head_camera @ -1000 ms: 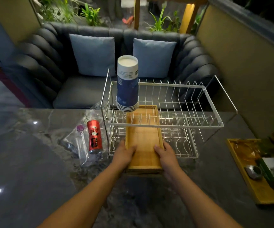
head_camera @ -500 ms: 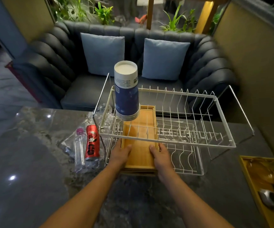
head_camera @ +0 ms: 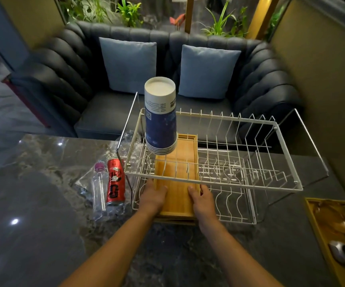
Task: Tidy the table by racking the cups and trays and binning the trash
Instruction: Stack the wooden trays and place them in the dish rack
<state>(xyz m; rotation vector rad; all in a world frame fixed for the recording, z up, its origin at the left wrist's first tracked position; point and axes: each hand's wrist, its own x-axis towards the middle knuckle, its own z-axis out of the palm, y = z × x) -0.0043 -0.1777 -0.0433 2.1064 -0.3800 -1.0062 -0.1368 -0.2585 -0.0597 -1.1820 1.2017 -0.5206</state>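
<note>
A wooden tray [head_camera: 177, 183] lies lengthwise in the lower tier of a white two-tier wire rack [head_camera: 271, 179], its near end sticking out over the table. My left hand [head_camera: 153, 196] grips the tray's left edge and my right hand [head_camera: 202, 198] grips its right edge. A stack of blue paper cups [head_camera: 160, 119] stands upside down on the upper tier's left end. A red can [head_camera: 115, 184] and a clear plastic bottle with a purple cap [head_camera: 99, 187] lie on a clear plastic bag [head_camera: 84, 183], left of the rack.
A second wooden tray [head_camera: 320, 241] holding a grey object [head_camera: 340, 254] sits at the table's right edge. The dark marble table [head_camera: 32, 204] ends just behind the rack, with a dark sofa [head_camera: 105, 117] and blue cushions beyond. A tan wall stands to the right.
Both hands have pushed the wooden tray further into the rack's lower tier. The camera has moved closer and tilted, shifting the right-hand tray toward the frame edge.
</note>
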